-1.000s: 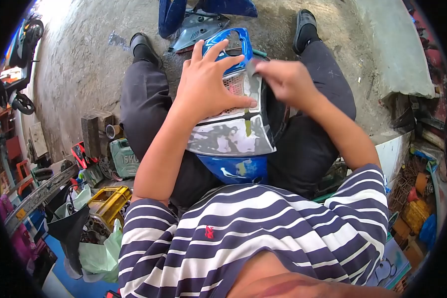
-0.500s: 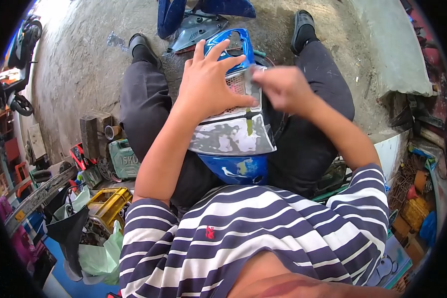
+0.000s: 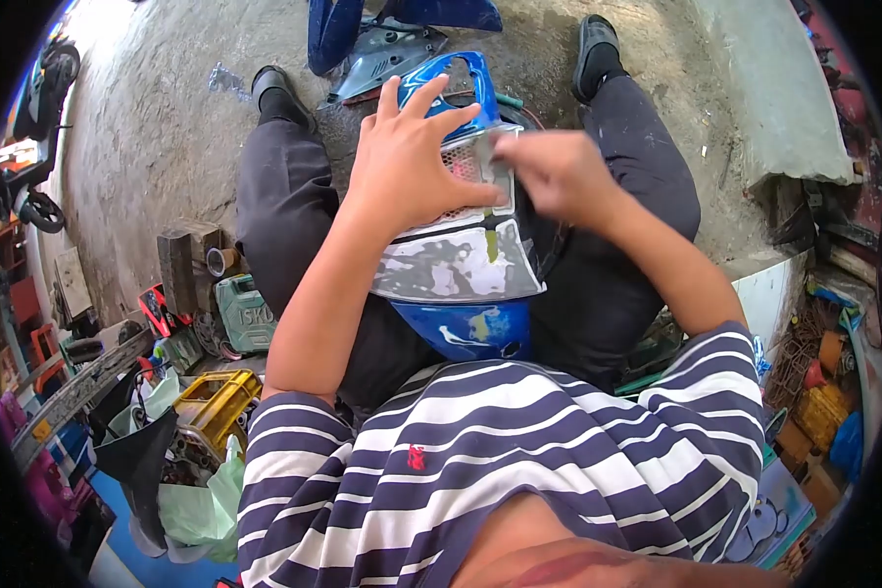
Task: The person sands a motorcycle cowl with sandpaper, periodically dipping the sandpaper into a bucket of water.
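Between my legs lies a plastic vehicle panel (image 3: pixel 451 267), patched in grey and white, with a honeycomb grille section and blue paint at its lower end. My left hand (image 3: pixel 407 171) rests spread over its upper part, the thumb touching the strip right of the grille. At the right edge of that strip, my right hand (image 3: pixel 559 174) is closed in a pinch, blurred by motion. What its fingertips hold is too smeared to make out. A glossy blue frame-shaped part (image 3: pixel 482 83) shows beyond my left fingers.
Dark blue panels (image 3: pixel 338 34) and a grey plastic part (image 3: pixel 382 61) lie ahead on the concrete floor. To the left are a green tool case (image 3: pixel 247 314), a wooden block (image 3: pixel 174 265) and a yellow crate (image 3: pixel 214 407). A concrete ledge (image 3: pixel 774 98) runs along the right.
My right hand has shifted very slightly at the strip, still blurred. My left hand stays spread on the panel, nearly in the same place.
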### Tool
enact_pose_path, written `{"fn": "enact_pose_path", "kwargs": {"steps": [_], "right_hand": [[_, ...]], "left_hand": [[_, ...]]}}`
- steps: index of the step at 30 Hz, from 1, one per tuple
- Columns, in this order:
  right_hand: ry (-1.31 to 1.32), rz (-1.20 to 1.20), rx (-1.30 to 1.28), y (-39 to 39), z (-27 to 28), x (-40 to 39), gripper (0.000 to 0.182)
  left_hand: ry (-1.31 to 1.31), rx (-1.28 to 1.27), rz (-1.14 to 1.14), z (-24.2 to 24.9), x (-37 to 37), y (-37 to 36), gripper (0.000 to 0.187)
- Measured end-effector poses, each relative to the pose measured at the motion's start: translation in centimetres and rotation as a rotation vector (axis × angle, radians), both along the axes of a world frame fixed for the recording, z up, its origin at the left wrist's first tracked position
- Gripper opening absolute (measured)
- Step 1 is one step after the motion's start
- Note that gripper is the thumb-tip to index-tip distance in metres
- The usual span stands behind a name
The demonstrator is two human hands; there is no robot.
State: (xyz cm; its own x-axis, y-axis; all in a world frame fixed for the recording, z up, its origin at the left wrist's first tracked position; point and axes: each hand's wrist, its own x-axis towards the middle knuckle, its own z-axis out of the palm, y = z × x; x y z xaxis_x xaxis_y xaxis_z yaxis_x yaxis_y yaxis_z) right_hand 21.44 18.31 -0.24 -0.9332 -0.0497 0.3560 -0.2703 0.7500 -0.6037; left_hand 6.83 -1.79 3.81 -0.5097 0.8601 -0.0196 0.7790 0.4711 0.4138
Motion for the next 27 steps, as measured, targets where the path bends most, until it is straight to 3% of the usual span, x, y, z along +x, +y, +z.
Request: {"fn": "enact_pose_path", "kwargs": {"steps": [1,5,9,12,15,20,23,27], "right_hand": [[-0.028,-0.118,-0.015,1.0,-0.5,-0.8,0.02],[0.001,0.038,0.004,-1.4,0.8,0.5,0.019],[0.04,-0.112,-0.008,0.7,-0.5,-0.7,0.018],[-0.032,0.02,0.006,-1.1,0.6,0.6,0.016],[0.013,-0.226,-0.038,1.6,-1.2,-1.2,0.017],[-0.059,-0.083,-0.003,0.4,0.9,-0.7,0.017],[-0.003,-0.126,0.008,1.0,0.8,-0.7,0.016],[-0.097,-0.083,-0.11,-1.3,2.0,0.4,0.014]], "left_hand": [[0.006,0.001,0.001,0.0,0.1,0.1,0.097],[-0.014,-0.002,0.005,0.2,0.1,0.1,0.097],[-0.003,0.009,0.011,0.0,0.0,-0.1,0.097],[-0.022,0.01,-0.006,-0.1,-0.1,0.0,0.098],[-0.011,0.014,0.006,0.0,0.1,0.0,0.099],[-0.033,-0.002,0.008,0.3,0.0,0.0,0.101],[-0.056,-0.014,0.019,0.6,0.1,-0.2,0.102],[-0.04,-0.007,0.011,0.5,0.1,0.3,0.102]]}}
